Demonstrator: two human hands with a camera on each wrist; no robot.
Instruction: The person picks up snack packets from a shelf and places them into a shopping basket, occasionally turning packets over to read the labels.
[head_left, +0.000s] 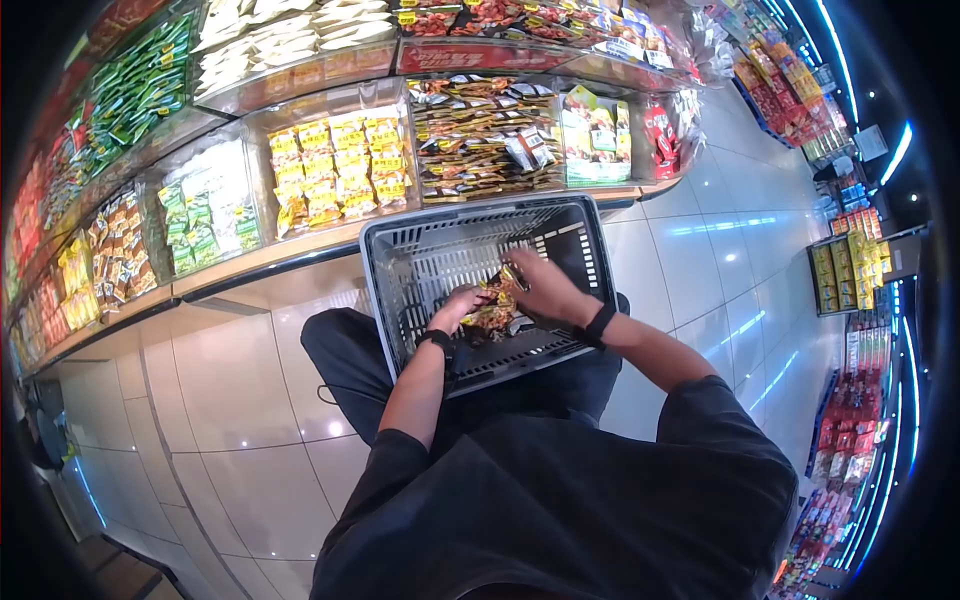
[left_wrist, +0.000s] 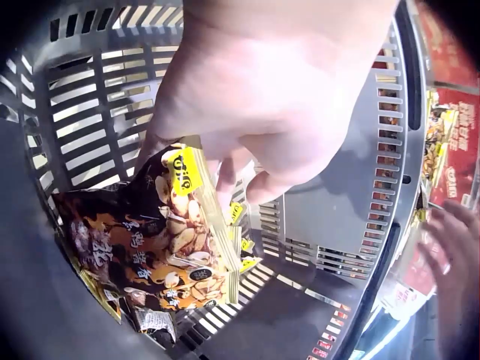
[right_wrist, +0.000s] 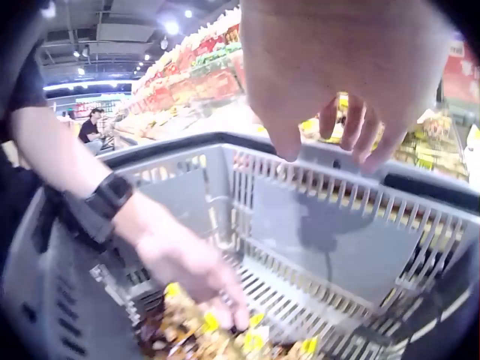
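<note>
Inside a grey plastic basket (head_left: 375, 290), my left hand (head_left: 460, 306) reaches down to several glossy snack packets (head_left: 488, 318). One dark brown packet of nuts (left_wrist: 161, 240), with a yellow tag, stands tilted against this hand in the left wrist view. It covers the thumb tip and some fingers, so I cannot tell whether they grip it. In the right wrist view, the left fingers (right_wrist: 225, 300) point down beside the packets' crimped edges. My right hand (right_wrist: 349, 82) hovers above the packets on the basket's right side, its fingers loosely bent and holding nothing.
The basket rests over the person's lap. Just beyond it runs a low shelf (head_left: 300, 252) with bins of yellow packets (head_left: 340, 170) and dark packets (head_left: 480, 140). Tiled floor (head_left: 690, 230) lies to the right, with more displays (head_left: 850, 270) further off. Another person (right_wrist: 91, 129) sits in the distance.
</note>
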